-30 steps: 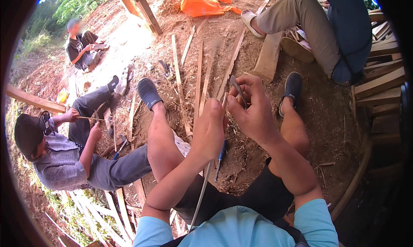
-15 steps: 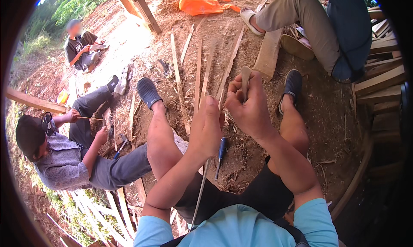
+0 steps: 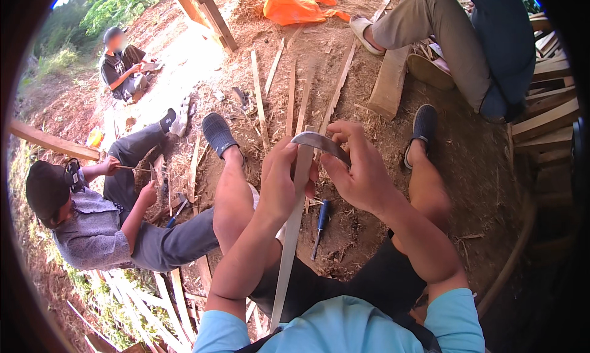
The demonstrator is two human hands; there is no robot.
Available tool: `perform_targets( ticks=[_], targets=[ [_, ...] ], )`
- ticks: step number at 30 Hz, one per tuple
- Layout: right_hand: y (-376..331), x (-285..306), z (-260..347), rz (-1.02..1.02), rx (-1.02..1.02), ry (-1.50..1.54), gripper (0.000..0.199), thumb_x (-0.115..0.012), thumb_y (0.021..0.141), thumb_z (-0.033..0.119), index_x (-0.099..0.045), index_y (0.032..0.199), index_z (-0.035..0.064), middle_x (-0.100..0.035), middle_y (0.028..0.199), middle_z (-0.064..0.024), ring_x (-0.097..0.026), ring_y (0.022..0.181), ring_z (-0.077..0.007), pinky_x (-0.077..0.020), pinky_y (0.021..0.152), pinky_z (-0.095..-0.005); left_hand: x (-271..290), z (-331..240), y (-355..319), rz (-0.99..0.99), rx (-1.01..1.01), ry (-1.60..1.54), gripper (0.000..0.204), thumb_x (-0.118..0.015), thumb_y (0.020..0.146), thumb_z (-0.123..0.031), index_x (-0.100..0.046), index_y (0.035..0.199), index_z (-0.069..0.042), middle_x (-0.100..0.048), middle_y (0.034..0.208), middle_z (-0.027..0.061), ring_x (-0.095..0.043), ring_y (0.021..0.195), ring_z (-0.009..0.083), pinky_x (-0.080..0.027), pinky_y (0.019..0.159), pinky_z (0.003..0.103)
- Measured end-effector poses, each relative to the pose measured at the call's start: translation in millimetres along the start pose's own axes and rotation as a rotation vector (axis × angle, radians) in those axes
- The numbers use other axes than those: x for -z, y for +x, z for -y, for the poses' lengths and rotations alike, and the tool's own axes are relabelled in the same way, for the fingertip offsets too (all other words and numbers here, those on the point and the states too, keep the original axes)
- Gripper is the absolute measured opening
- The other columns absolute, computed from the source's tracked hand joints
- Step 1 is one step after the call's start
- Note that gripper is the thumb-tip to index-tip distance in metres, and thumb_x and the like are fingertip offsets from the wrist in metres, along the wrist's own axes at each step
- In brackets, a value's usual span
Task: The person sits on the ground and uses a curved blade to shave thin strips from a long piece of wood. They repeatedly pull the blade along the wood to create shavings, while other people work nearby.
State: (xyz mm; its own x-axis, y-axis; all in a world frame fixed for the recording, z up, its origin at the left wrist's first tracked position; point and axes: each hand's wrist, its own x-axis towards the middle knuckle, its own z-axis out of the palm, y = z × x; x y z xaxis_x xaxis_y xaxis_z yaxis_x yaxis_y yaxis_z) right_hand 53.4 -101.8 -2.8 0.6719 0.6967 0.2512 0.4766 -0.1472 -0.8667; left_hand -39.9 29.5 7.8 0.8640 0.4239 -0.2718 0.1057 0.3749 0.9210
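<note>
My left hand (image 3: pixel 279 184) is closed around a long flat wooden strip (image 3: pixel 287 251), which slants down past my lap toward my shirt. A curved metal blade (image 3: pixel 322 143), like a sickle's, arches across the strip's upper end. Its right end goes into my right hand (image 3: pixel 364 178), whose fingers are bent around it; any handle is hidden. The blade's left tip lies by my left thumb. Below my hands, a blue-handled tool (image 3: pixel 321 221) with a thin dark shaft lies on the soil between my legs.
Several wooden strips (image 3: pixel 260 98) lie on the ground ahead, near a thick block (image 3: pixel 389 82) and an orange bag (image 3: pixel 295 9). At left, a seated person (image 3: pixel 92 224) holds a thin stick. Another person (image 3: pixel 467 52) sits at right by stacked wood (image 3: pixel 553 122). A post (image 3: pixel 206 12) stands ahead.
The blade has turned from upright by my right hand to lying across the strip. The strip has rotated from edge-on to show its broad face. My hands have moved slightly lower.
</note>
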Motion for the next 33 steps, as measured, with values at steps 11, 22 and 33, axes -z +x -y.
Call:
perform_targets(
  ticks=[11,22,33],
  targets=[
    [-3,6,-8,0.009,0.228,-0.055,0.023,-0.058,0.089,0.012,-0.054,0.111,0.0072,-0.054,0.090,-0.0141,-0.059,0.079,-0.0325,-0.0473,0.067,-0.0400,12,6,3,0.137,-0.044,0.044,0.026,-0.038,0.086,-0.018,-0.052,0.095,0.002,-0.057,0.064,0.0115,-0.054,0.045,0.0186,-0.045,0.040,0.027],
    [-3,8,-14,0.051,0.276,0.095,0.016,-0.062,0.085,0.008,-0.062,0.101,0.0048,-0.057,0.084,-0.0124,-0.060,0.074,-0.0299,-0.0467,0.064,-0.0368,14,9,4,0.166,-0.022,-0.055,0.034,-0.036,0.089,-0.027,-0.052,0.094,0.002,-0.054,0.058,0.0113,-0.048,0.036,0.0163,-0.038,0.032,0.025],
    [-3,13,-4,0.003,0.305,0.057,0.016,-0.063,0.084,0.004,-0.064,0.101,0.0027,-0.059,0.086,-0.0118,-0.061,0.069,-0.0248,-0.0480,0.059,-0.0331,15,-4,-5,0.209,-0.062,-0.087,0.041,-0.035,0.089,-0.036,-0.050,0.094,0.002,-0.053,0.056,0.0101,-0.044,0.034,0.0152,-0.035,0.031,0.024]
  ],
)
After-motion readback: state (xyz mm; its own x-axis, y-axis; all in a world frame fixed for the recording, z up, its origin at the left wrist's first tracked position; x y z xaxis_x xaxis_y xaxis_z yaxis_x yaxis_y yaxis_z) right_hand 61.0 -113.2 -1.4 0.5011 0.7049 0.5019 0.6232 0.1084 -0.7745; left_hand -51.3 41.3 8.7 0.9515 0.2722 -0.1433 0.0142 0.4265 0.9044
